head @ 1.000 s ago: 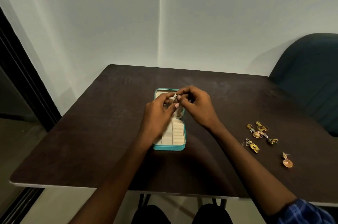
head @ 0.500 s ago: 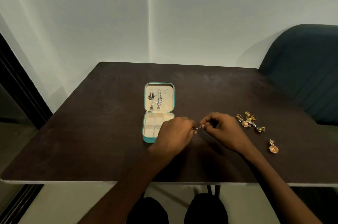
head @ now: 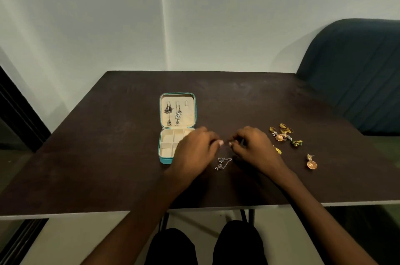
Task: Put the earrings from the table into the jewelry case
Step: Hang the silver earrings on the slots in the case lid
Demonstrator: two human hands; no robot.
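The teal jewelry case (head: 162, 157) lies open on the dark table (head: 108, 156), with silver earrings (head: 173, 113) hanging in its cream lid. My left hand (head: 194, 152) hovers over the case's right compartments, fingers curled. My right hand (head: 255, 148) faces it, also curled. Their fingertips almost meet, and I cannot tell if they pinch anything. A silver chain earring (head: 223, 163) lies just below the two hands. Several gold earrings (head: 283, 134) sit to the right of my right hand. One round gold earring (head: 311, 163) lies apart from them.
A dark blue chair (head: 357, 74) stands at the table's right side. The table's near edge (head: 65, 215) runs just in front of my knees. White walls meet in a corner behind the table, and a dark door frame is at the far left.
Both hands moved from the case lid down and right to the table beside the case. The silver earring they pinched half a second ago now shows below the fingertips.
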